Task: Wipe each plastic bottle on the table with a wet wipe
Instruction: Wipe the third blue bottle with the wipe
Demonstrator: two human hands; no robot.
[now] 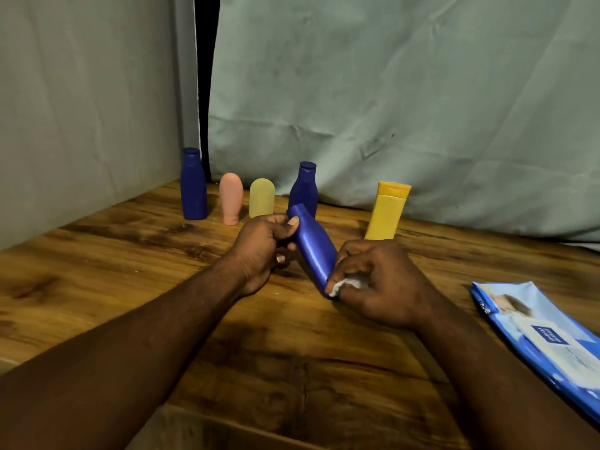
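Right hand (380, 280) pinching white wipe (349, 284) against base of tilted glossy blue bottle (313, 246), left hand (259, 245) gripping its neck

Blue bottle (313, 245), white wipe (349, 283), brown wood-grain table (130, 271).

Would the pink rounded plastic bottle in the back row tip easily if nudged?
Probably: the pink rounded plastic bottle stands on its narrow cap end, wider body above, so a push near the top would likely topple it. Once down, its rounded body may roll on the wooden table. Weight cannot be judged.
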